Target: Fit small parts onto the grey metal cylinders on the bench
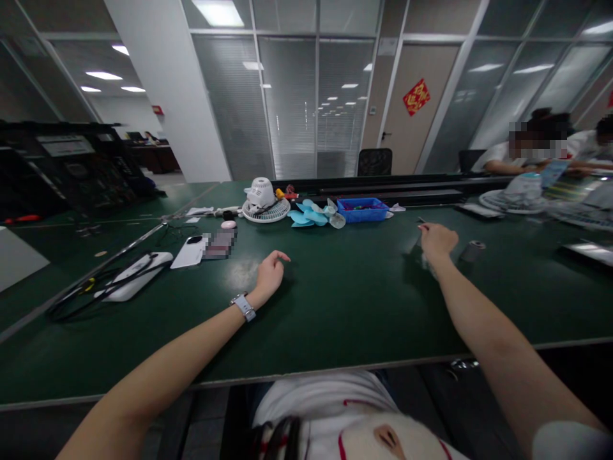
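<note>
My left hand rests on the green tabletop with its fingers loosely stretched to the right and nothing in them. A watch with a pale strap is on that wrist. Further right, my right hand is closed, with blur around the fingers. A thin dark tip pokes out past them, and something pale shows beneath; the kind of object is hidden. Just right of this hand stands a small grey metallic cylinder.
At the back are a white fan body, blue fan blades and a blue bin of small parts. A phone and a white cabled device lie left. Co-workers sit at far right near fan parts.
</note>
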`<state>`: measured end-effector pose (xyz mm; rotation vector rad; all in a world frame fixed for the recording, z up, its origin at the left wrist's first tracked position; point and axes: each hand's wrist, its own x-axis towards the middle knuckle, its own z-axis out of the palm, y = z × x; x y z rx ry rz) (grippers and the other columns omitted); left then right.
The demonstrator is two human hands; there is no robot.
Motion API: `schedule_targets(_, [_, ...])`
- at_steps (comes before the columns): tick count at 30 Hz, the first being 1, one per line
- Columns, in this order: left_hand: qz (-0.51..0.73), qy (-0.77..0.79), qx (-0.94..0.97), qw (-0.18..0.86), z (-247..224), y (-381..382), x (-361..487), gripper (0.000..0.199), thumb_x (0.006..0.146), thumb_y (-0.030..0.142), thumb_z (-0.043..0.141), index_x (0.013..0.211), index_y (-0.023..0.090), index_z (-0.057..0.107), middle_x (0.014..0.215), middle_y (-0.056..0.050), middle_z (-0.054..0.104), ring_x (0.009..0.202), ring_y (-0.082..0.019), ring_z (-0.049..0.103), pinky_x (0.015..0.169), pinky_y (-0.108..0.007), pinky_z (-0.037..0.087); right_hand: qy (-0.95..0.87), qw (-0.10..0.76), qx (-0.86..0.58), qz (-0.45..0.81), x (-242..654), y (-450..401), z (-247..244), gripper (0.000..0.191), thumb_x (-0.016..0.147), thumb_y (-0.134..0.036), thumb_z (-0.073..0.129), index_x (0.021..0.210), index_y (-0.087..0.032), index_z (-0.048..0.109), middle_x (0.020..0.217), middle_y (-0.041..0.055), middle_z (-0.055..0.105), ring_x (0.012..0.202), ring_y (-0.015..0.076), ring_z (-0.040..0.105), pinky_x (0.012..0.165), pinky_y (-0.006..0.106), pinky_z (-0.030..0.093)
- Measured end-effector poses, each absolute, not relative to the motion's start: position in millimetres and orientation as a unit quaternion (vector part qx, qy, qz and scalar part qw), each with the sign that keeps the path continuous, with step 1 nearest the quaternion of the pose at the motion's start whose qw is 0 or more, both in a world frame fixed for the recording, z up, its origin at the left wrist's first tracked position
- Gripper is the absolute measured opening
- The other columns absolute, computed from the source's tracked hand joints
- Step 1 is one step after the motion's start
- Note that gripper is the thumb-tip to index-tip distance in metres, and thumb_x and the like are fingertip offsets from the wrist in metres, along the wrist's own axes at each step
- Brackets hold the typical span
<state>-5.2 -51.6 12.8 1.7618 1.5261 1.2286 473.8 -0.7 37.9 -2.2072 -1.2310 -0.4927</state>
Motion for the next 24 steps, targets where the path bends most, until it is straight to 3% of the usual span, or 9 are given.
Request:
schedule_targets(4, [0.450,0.558,0.654,0.241,13.8,-52.8,-4.5,0.029,0.076,0.013,0.041,0.090,0.020,0.066,0.054,0.004,0.046,0.050,-0.015,0.043,0.053,-0.026,0.030,-0.432,0.298,-0.835,-0.163,472.8,-0.3,36.3,0.032,0.098,-0.031,0.049,0.116,-0.016,0.071,0.102,0.0194,0.070,0.092,0.0293,0.064,0.078,0.038,0.043])
schedule_targets(9, [0.444,0.566,0.654,0.236,15.0,-52.7,-2.8,0.030,0.075,0.011,0.041,0.089,0.019,0.066,0.054,0.005,0.046,0.051,-0.014,0.044,0.054,-0.025,0.030,-0.427,0.283,-0.847,-0.145,477.2,-1.4,39.7,0.034,0.100,-0.030,0.044,0.116,-0.014,0.070,0.102,0.0203,0.069,0.092,0.0284,0.065,0.077,0.037,0.046])
schedule_targets(24, [0.439,0.570,0.655,0.231,17.6,-54.2,-2.4,0.032,0.075,0.009,0.041,0.088,0.019,0.067,0.055,0.004,0.048,0.051,-0.014,0.044,0.052,-0.025,0.029,-0.421,0.312,-0.843,-0.121,472.2,-1.9,41.8,0.039,0.100,-0.028,0.039,0.116,-0.003,0.065,0.101,0.0295,0.065,0.100,0.0367,0.066,0.086,0.050,0.048])
